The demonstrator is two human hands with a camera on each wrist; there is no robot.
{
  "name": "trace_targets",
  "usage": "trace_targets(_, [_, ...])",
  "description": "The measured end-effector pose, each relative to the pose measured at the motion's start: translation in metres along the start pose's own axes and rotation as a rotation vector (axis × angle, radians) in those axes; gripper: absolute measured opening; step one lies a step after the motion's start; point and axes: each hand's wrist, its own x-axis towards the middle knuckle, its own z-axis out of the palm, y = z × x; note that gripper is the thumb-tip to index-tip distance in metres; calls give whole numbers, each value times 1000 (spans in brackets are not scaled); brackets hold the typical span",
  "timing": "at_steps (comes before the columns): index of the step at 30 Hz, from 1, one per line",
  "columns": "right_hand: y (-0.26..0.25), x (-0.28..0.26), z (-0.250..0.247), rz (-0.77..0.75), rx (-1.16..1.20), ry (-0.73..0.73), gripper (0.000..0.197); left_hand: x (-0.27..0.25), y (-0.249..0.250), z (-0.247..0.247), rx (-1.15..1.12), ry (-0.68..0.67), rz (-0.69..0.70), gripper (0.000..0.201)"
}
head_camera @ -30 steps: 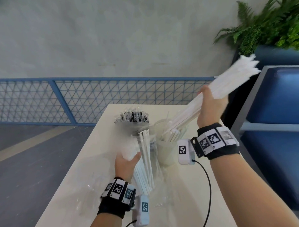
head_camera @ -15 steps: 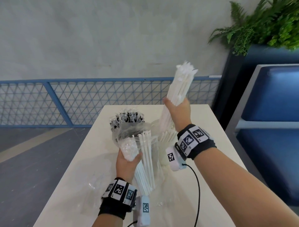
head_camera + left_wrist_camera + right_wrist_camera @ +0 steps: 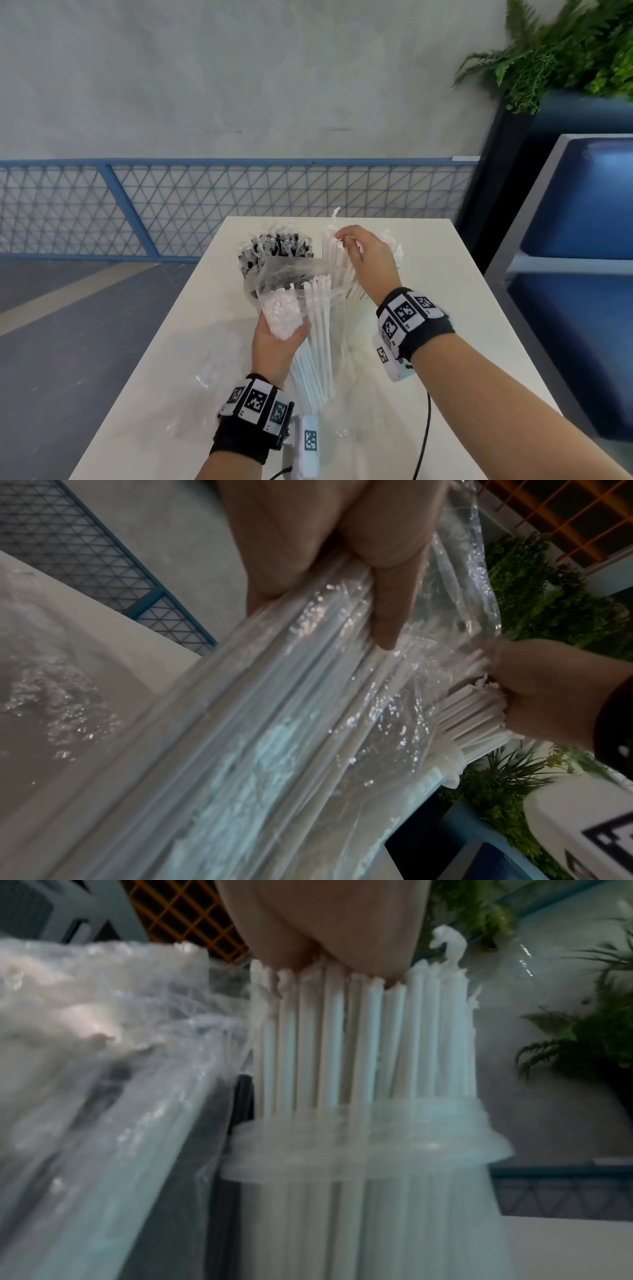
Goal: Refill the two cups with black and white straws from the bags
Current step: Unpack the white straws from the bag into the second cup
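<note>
My left hand [image 3: 277, 346] grips a clear bag of white straws [image 3: 318, 359] from below and holds it tilted above the table; in the left wrist view its fingers [image 3: 342, 547] curl round the bag [image 3: 257, 723]. My right hand [image 3: 370, 260] rests flat on the tops of a bundle of white straws [image 3: 334, 260]. In the right wrist view those straws [image 3: 342, 1042] stand upright in a translucent cup [image 3: 377, 1150], with the hand [image 3: 325, 920] pressing on their ends. Behind and to the left of the bag stands a cup of wrapped black straws [image 3: 274, 246].
The white table [image 3: 445, 274] carries a crumpled clear bag [image 3: 205, 387] at my left. A blue mesh fence [image 3: 205, 205] runs behind the table. A blue seat [image 3: 582, 240] and a planter of ferns [image 3: 565, 51] stand to the right.
My right hand swung the raised bundle of white straws from the upper right down into the cup and now rests on its top. The left hand lifted the bag slightly.
</note>
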Motion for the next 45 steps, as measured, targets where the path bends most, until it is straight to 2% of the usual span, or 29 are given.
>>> trace_targets(6, [7, 8, -11, 46, -245, -177, 28, 4, -4, 0, 12, -25, -29, 57])
trace_targets(7, [9, 7, -13, 36, -348, -135, 33, 3, -5, 1, 10, -29, -34, 58])
trace_targets(9, [16, -6, -16, 52, -439, 80, 61, 4, -6, 0, 9, -37, -38, 59])
trace_targets(11, [18, -26, -15, 149, -147, 215, 88, 4, -5, -1, 1, -43, -36, 60])
trace_targets(13, [19, -44, -7, 268, 127, 100, 108, 4, -3, -1, 4, -50, -24, 67])
trace_targets(15, [21, -51, -1, 319, 147, -1, 115, 4, -1, -1, 6, -59, -12, 74])
trace_targets(18, [25, -43, 1, 267, 101, 79, 110, 6, -3, -3, 18, -66, -17, 62])
trace_targets(20, [24, -35, 1, 235, 110, 79, 101, 8, -4, -4, 28, -70, -22, 57])
trace_targets(22, [21, -29, 1, 259, 198, 56, 93, 9, -6, -5, 31, -60, -27, 58])
trace_targets(26, [25, -27, 4, 292, 274, 130, 76, 10, -7, -13, -2, -19, -30, 54])
trace_targets(28, [32, -28, 8, 254, 187, 143, 79, 10, -7, -17, -33, -5, -38, 55])
trace_targets(30, [37, -26, 14, 169, -27, 61, 81, 12, -8, -19, -33, -6, -41, 57])
trace_targets(32, [37, -20, 15, 274, -123, 27, 62, 13, -9, -19, -21, -19, -35, 57])
trace_targets(34, [33, -12, 14, 395, -72, 78, 38, 12, -8, -17, -29, -29, -33, 55])
trace_targets(36, [26, -2, 7, 393, -34, 113, 29, 11, -5, -15, -30, -44, -22, 54])
trace_targets(39, [11, 12, -5, 312, -113, 81, 34, 11, -3, -14, 1, -61, -12, 58])
trace_targets(41, [2, 15, -12, 271, -142, -15, 49, 9, -1, -13, 22, -66, -5, 67])
trace_targets(42, [-4, 12, -16, 240, -134, -11, 55, 8, 0, -13, 25, -70, -9, 70])
trace_targets(43, [-9, 8, -20, 187, -113, 65, 55, 8, 0, -12, 25, -76, -10, 69])
trace_targets(45, [-25, -8, -26, 2, -32, 293, 31, 8, 0, -12, 27, -92, -14, 61])
